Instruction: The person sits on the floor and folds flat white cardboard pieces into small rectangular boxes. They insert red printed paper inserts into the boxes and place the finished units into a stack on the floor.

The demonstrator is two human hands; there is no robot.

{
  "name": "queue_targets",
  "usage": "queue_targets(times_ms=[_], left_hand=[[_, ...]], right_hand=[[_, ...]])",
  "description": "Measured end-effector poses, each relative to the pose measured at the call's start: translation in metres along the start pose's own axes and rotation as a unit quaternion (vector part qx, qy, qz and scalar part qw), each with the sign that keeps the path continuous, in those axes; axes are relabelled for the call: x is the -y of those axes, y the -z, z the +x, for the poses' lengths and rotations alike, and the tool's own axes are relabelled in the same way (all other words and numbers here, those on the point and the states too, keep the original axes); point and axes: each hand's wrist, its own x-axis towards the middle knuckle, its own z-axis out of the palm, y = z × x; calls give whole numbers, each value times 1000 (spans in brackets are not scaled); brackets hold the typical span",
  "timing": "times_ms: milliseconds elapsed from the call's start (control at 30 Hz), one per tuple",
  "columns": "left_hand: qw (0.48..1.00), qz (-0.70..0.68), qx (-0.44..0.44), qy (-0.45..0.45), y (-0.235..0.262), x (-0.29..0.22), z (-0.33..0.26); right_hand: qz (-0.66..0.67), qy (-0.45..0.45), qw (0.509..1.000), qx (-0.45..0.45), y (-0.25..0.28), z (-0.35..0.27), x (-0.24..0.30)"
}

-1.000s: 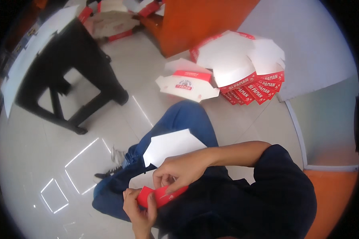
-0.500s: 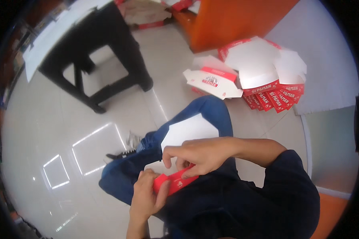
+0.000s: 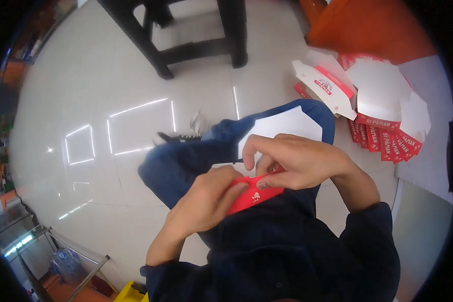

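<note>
A paperboard food box [image 3: 254, 198], red on its near side wall and white inside, lies partly folded across my lap. Its white far panel [image 3: 283, 125] rests open over my jeans. My left hand [image 3: 206, 194] grips the left end of the red wall, thumb on the outside and fingers behind it. On the wall's upper edge my right hand [image 3: 302, 162] pinches with thumb and fingers, its index finger bent over the white inside. The two thumbs are close together near the middle of the edge. Fingertips behind the wall are partly hidden.
Right of my knee lies a fanned stack of red-and-white box blanks [image 3: 380, 93], with a folded box [image 3: 323, 86] beside it. A black stool [image 3: 199, 50] stands ahead on the tiled floor. A metal-railed rack [image 3: 93, 269] and a yellow object [image 3: 131, 293] are at lower left.
The view has shifted, so the stool and stack sit further right and the rack has come in. My left hand has moved along the red wall, closer to my right hand.
</note>
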Motion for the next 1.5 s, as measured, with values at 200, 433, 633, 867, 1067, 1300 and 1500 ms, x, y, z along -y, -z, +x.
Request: queue_targets(times_ms=[200, 433, 633, 867, 1067, 1300, 1500], left_hand=[[999, 3, 9, 45, 4, 0, -4], [987, -36, -159, -1, 28, 23, -25], [971, 26, -221, -81, -2, 15, -12], [982, 46, -185, -13, 4, 25, 3], [993, 40, -105, -25, 11, 9, 22], [987, 93, -119, -53, 17, 8, 14], [977, 149, -92, -125, 22, -4, 25]], right_hand=[[-32, -61, 997, -44, -2, 11, 17], [-75, 6, 936, -344, -34, -19, 24], [-27, 87, 919, -385, -56, -9, -46], [-60, 179, 870, -456, -56, -4, -63], [-184, 111, 869, -445, -42, -9, -54], [-217, 174, 842, -462, -49, 4, -53], [-227, 269, 857, -377, -38, 19, -68]])
